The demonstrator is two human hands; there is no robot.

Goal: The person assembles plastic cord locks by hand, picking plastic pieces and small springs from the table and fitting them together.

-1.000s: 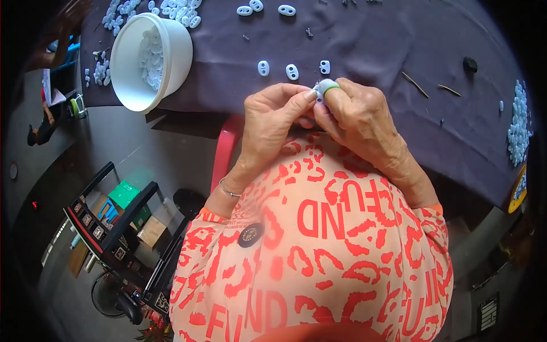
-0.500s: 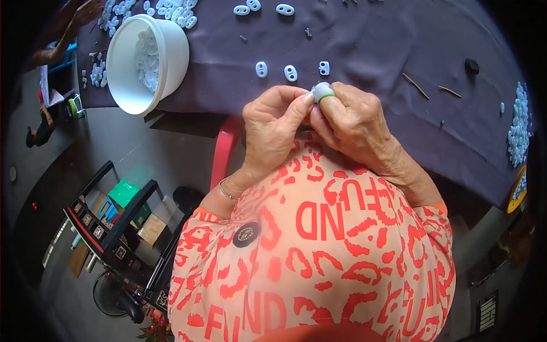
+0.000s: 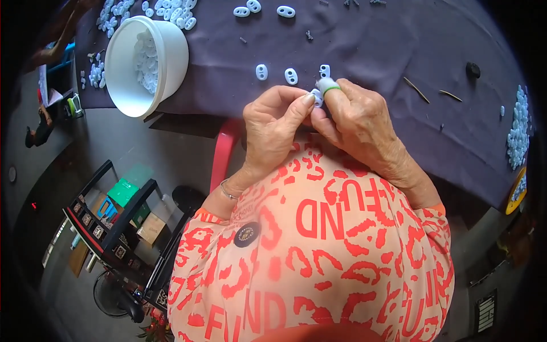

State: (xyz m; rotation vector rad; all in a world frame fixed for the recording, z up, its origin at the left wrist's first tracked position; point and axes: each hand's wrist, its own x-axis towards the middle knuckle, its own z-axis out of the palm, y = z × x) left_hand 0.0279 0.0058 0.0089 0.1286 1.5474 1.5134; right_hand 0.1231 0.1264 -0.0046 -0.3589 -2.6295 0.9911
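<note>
Between thumb and forefinger, my left hand pinches a white two-hole cord lock piece just beyond the table's near edge. My right hand is closed close beside it, its fingers curled. A white cover with a green band wraps its forefinger tip, which is raised just above the piece. Whatever that hand may grip is too small to make out. Past my fingers, two oval cord lock pieces, one left and one middle, lie on the dark cloth. A third piece is partly behind the covered fingertip.
A white tub of translucent pieces leans at the left, by heaped white pieces. Farther off lie more cord lock pieces and small springs. Thin sticks, a black lump and a pale-blue pile are rightward.
My right hand has shifted slightly right and its covered forefinger has lifted, uncovering the piece in my left hand. The left hand stays almost still.
</note>
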